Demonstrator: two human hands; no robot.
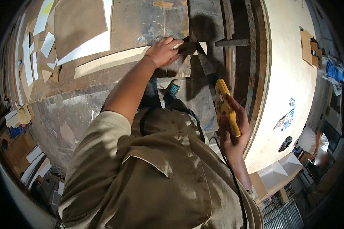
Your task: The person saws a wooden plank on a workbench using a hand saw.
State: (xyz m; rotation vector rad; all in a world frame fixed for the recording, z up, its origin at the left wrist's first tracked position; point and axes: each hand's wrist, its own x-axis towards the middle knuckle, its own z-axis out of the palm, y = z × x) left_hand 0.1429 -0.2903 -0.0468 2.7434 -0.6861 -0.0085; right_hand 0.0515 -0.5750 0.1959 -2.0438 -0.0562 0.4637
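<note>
My right hand (234, 124) grips the yellow handle (222, 99) of a handsaw, held to the right of my body. Its dark blade (211, 76) runs up and leftward from the handle toward the end of a long pale wooden strip (111, 61); shadow hides whether the teeth touch the wood. My left hand (165, 51) presses over that strip, fingers closed round it near the edge of a worn wooden workbench (141, 23). The strip's right end juts past the bench edge, partly in shadow.
A brown board (80, 24) lies over a white sheet at upper left, beside several offcuts (47, 45). A small wooden piece (163, 4) sits at the far bench edge. To the right stands a large pale panel (286, 76). Another person (309, 141) is at lower right, near white compartments (273, 175).
</note>
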